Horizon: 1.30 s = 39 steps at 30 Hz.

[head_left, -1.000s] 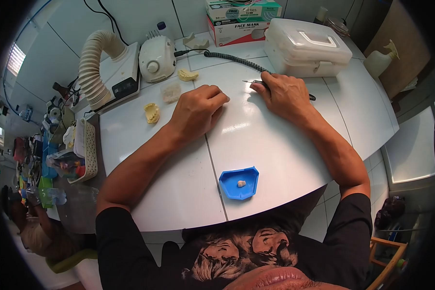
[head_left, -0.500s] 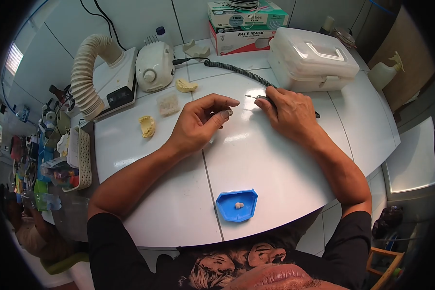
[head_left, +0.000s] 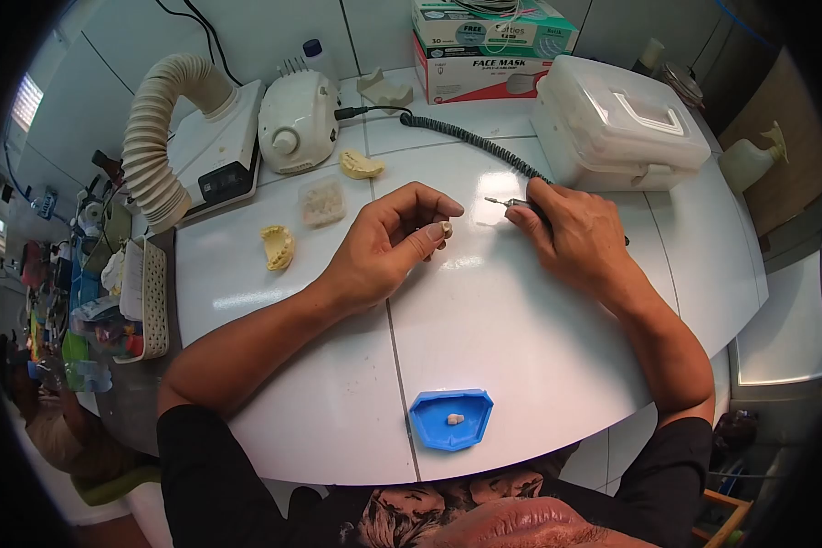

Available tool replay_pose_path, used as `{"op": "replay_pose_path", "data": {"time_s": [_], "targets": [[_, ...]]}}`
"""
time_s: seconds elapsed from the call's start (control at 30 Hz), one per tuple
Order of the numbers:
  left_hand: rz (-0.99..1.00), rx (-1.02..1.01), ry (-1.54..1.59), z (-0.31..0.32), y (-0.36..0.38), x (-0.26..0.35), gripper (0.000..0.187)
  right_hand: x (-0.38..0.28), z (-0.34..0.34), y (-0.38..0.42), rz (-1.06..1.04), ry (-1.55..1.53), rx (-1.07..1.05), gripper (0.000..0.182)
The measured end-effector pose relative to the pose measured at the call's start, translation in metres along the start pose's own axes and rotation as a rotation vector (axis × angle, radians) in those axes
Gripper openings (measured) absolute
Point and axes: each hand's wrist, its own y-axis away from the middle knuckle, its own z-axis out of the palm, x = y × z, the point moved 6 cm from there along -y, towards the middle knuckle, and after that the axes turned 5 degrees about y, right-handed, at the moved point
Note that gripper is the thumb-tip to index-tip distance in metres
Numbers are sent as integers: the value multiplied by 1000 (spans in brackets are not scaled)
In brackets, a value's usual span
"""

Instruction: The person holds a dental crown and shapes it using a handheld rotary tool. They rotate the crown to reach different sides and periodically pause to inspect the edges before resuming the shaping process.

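Note:
My left hand (head_left: 388,239) pinches a small beige tooth-shaped piece (head_left: 447,228) between thumb and fingers; the index finger arches above it. In my right hand (head_left: 580,228) is a dental handpiece (head_left: 521,205), its thin metal bur pointing left toward my left hand. The bur tip and the held piece are apart. A black coiled cord (head_left: 479,139) runs from behind the right hand to the white control unit (head_left: 299,123). Near the table's front edge sits a blue tray (head_left: 426,436) with a small beige tooth-like piece (head_left: 455,419) in it.
Yellowish dental casts (head_left: 278,247) and a small clear box (head_left: 322,203) lie left of my hands. Behind stand a dust extractor (head_left: 160,137) with a ribbed hose, mask boxes (head_left: 484,78) and a white case (head_left: 621,128). A basket (head_left: 155,301) stands at left; a person sits beyond.
The view has shifted, so the table things sit differently in frame. The left fingers have turned, showing more of the tooth-shaped piece. The bur is slightly farther from the left fingertips.

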Motion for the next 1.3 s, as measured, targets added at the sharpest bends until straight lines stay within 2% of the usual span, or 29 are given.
{"op": "replay_pose_path", "data": {"time_s": [0.53,0.7,0.83,1.3], "targets": [[-63,5,-9,0,1,1,27,-10,-1,9,-55,-87,53,47],[-54,97,-33,3,4,0,21,-14,-2,10,-102,-142,70,46],[-56,132,-174,5,8,2,20,-29,-11,13,-193,-149,13,48],[-28,83,-204,7,8,0,15,-37,-4,17,-205,-109,-44,51]]}}
